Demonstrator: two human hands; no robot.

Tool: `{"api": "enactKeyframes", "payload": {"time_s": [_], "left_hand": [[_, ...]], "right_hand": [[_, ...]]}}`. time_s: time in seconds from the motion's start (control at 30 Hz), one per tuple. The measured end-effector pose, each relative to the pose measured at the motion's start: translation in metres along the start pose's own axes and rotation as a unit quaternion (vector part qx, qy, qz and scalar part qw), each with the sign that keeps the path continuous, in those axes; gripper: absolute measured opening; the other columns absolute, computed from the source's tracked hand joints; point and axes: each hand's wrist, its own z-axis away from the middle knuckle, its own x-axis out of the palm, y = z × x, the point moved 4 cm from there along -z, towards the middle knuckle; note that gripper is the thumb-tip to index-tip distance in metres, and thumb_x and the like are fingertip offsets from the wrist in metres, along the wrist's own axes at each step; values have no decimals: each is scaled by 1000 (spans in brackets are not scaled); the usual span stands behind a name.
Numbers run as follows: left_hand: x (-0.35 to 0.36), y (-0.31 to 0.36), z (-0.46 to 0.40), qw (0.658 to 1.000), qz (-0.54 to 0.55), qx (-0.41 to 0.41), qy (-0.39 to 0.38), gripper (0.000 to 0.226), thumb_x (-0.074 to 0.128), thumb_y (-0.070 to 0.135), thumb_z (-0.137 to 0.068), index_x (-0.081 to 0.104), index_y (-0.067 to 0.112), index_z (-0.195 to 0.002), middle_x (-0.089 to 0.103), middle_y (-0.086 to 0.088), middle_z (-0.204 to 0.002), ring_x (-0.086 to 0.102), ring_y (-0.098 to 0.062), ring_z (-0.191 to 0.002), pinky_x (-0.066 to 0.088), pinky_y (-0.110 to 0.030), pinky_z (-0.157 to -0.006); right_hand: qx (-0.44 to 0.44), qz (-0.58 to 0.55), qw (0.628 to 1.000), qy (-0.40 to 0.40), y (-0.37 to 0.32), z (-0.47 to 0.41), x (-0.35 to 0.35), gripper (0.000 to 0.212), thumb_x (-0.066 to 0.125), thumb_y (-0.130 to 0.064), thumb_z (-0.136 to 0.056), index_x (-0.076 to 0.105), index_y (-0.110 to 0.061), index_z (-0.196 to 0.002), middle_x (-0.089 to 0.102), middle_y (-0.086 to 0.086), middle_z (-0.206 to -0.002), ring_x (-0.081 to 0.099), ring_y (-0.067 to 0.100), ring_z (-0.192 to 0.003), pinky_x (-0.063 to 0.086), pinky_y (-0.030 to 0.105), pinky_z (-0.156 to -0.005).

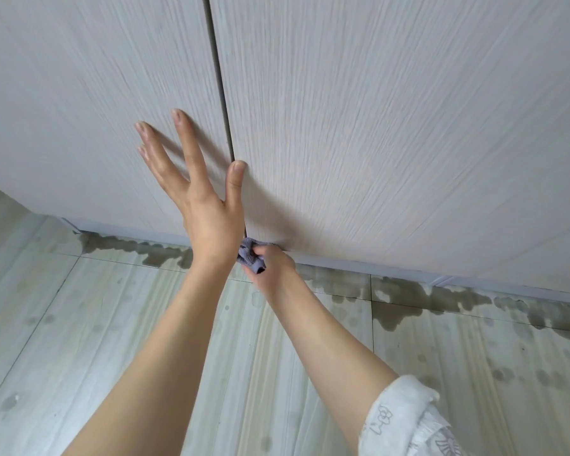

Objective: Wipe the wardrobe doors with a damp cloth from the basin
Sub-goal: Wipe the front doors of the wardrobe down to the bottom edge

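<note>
Two pale wood-grain wardrobe doors fill the upper view, the left door (89,103) and the right door (392,126), split by a dark vertical gap. My left hand (204,205) lies flat with fingers spread on the left door, its thumb reaching across the gap onto the right door. Lower down, my right hand (272,263) is closed around a bunched purple-grey cloth (248,255), pressed to the bottom edge of the right door near the gap. My left wrist partly hides the cloth.
Below the doors lies a light tiled floor (119,340). Dark wet patches (405,301) run along the wardrobe's base, with scattered drops further out. A white patterned sleeve (405,419) covers my right upper arm.
</note>
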Motion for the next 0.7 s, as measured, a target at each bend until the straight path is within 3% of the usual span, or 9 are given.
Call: {"api": "enactKeyframes", "payload": {"time_s": [0.1, 0.2, 0.27, 0.33, 0.4, 0.47, 0.6, 0.7], "left_hand": [[0, -1, -1, 1000, -11, 11, 10, 70, 60, 16, -92, 20, -14, -141, 1, -45, -143, -1, -57, -137, -2, -55, -115], [2, -1, 1, 1000, -14, 8, 17, 70, 60, 15, -91, 19, -13, -141, 2, -45, -143, 0, -57, -137, -2, -53, -115], [4, -2, 2, 1000, -16, 0, 20, 71, 59, 16, -91, 19, -13, -141, 2, -44, -144, 0, -56, -137, -1, -54, -115], [7, -1, 5, 999, -9, -20, 29, 70, 54, 21, -92, 19, -13, -142, 2, -43, -145, 1, -54, -138, 1, -58, -115], [11, 0, 9, 998, 7, -57, 36, 70, 51, 25, -93, 17, -10, -143, 0, -39, -148, 0, -50, -140, 5, -60, -114], [14, 2, 14, 994, 28, -99, 40, 69, 51, 24, -96, 14, -4, -146, -4, -34, -150, -3, -43, -143, 5, -57, -115], [21, 7, 23, 980, 69, -177, 53, 61, 38, 28, -101, 7, 8, -150, -9, -19, -156, -10, -28, -145, 0, -43, -118], [30, 16, 33, 971, 90, -213, 55, 57, 32, 27, -102, 5, 15, -151, -11, -13, -157, -13, -24, -145, 1, -41, -118]], "right_hand": [[-8, 40, 999, 22, -2, -2, -1, 15, 51, 12, -85, 53, -3, -89, 57, 5, -74, 54, 14, -63, 53, 28, -68], [-5, 23, 1000, 6, -9, -6, -16, 16, 47, 7, -90, 49, -8, -85, 52, 3, -83, 58, 14, -76, 53, 27, -78], [-17, 7, 1000, 15, -18, -9, -28, 17, 44, 7, -92, 48, -9, -90, 50, 1, -82, 60, 6, -71, 52, 23, -79], [-46, -1, 998, 39, -27, -12, -46, 21, 44, 13, -88, 49, -7, -83, 54, 6, -77, 57, 13, -64, 50, 31, -84], [-63, 10, 997, 47, -39, -13, -60, 22, 42, 17, -84, 51, -2, -82, 56, 11, -81, 56, 23, -69, 48, 38, -87], [-81, 23, 995, 51, -51, -10, -76, 24, 41, 19, -84, 55, -1, -90, 57, 15, -88, 56, 27, -75, 50, 38, -80], [-100, 30, 991, 79, -82, -3, -116, 26, 43, 19, -83, 57, -3, -77, 57, 13, -77, 56, 20, -61, 49, 29, -63], [-117, 21, 988, 97, -104, 1, -148, 25, 45, 19, -83, 56, -3, -90, 57, 14, -83, 56, 19, -57, 50, 29, -60]]}}
